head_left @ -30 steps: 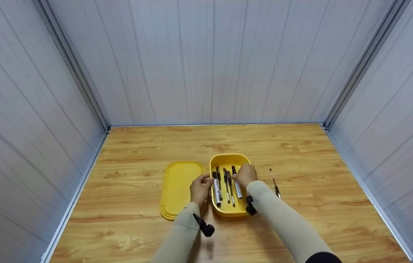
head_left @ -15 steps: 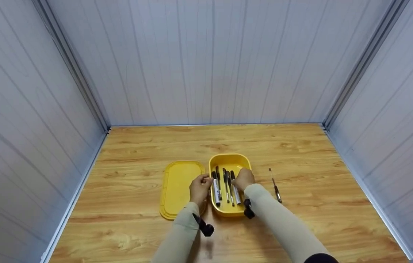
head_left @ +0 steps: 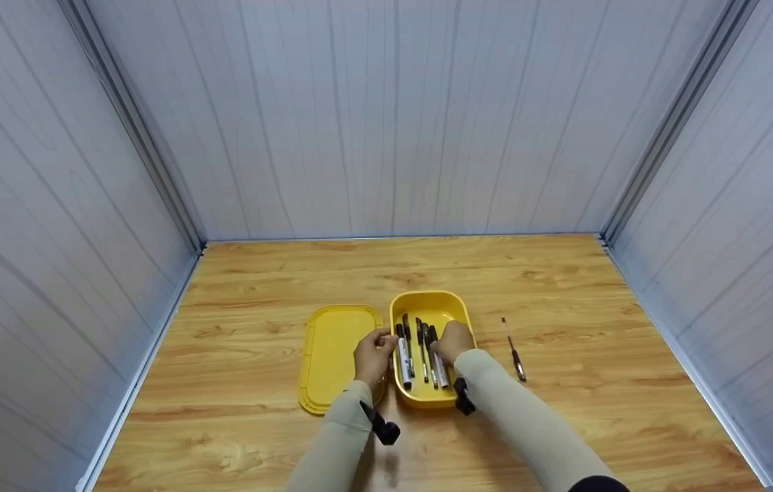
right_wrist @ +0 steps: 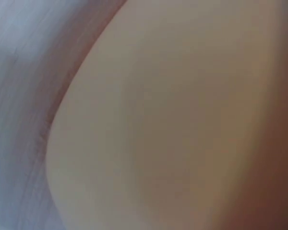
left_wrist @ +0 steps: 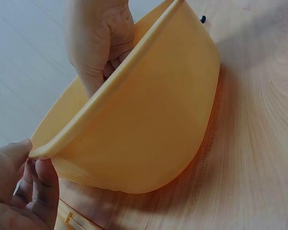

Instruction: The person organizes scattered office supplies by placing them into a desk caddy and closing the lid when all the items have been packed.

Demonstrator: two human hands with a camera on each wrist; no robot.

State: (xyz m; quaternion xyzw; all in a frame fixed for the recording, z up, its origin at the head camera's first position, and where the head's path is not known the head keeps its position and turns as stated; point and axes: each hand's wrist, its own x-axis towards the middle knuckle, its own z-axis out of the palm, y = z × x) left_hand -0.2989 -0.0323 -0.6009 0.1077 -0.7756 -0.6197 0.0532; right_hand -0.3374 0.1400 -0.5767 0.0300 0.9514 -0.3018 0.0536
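A yellow plastic box (head_left: 429, 295) stands uncovered on the wooden table, several pens and markers lying lengthwise in it. My left hand (head_left: 372, 355) pinches the box's left rim between thumb and fingers, as the left wrist view also shows. Reaching over the right side, my right hand (head_left: 453, 342) is inside the box with curled fingers, holding a white marker (head_left: 442, 374) with a black cap near its cap end. A second white marker (head_left: 404, 365) lies along the left wall, black pens (head_left: 425, 352) between the two. The box wall (right_wrist: 158, 120) fills most of the right wrist view, blurred.
The yellow lid (head_left: 338, 355) lies flat to the left of the box, partly under my left hand. A single pen (head_left: 515, 355) with a clear barrel lies on the table (head_left: 605, 403) to the right. Pale panel walls (head_left: 386, 123) enclose the back and both sides.
My right hand has shifted left and slightly toward me inside the box, and the right-hand marker has moved with it, closer to the pens. The left hand stays at the rim.
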